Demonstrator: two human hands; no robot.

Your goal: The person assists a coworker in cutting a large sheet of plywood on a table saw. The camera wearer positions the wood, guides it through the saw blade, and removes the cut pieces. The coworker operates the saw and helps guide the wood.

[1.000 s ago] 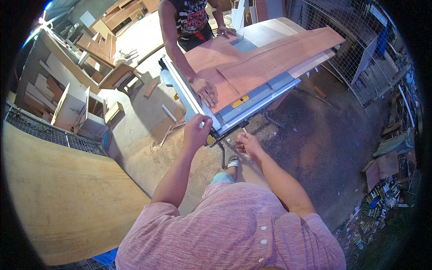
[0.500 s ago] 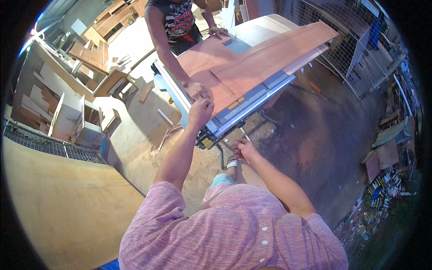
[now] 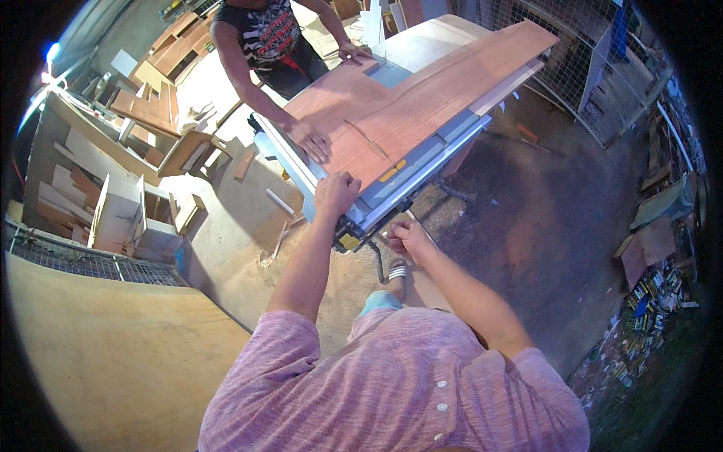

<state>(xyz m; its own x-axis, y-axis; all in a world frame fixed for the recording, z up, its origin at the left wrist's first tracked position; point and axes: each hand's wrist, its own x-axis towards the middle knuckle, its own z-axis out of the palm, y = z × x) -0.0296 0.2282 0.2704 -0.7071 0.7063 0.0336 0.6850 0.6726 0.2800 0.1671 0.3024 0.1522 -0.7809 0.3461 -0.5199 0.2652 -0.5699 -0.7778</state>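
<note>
My left hand (image 3: 337,193) is closed at the near left corner of a reddish plywood panel (image 3: 422,105), its curled knuckles against the panel's edge. What the fingers grip, if anything, is hidden. The panel lies on a table saw (image 3: 444,154) and has a notch cut into its far side. Below the saw's front rail, my right hand (image 3: 410,239) is held low with its fingers curled together. A thin pale strip (image 3: 411,215) shows beside it; I cannot make out whether the fingers hold it. A co-worker's hand (image 3: 310,143) rests flat on the panel's left part.
The co-worker's other hand (image 3: 355,53) lies at the panel's far edge. A large pale board (image 3: 113,339) fills the lower left. White cabinet parts (image 3: 120,215) stand at left, a wire mesh fence (image 3: 527,34) at far right. Scraps (image 3: 648,316) are heaped on the right.
The co-worker's near hand has drawn back from my left hand and now lies flatter on the panel. My view has turned slightly; my hands stay at nearly the same spots.
</note>
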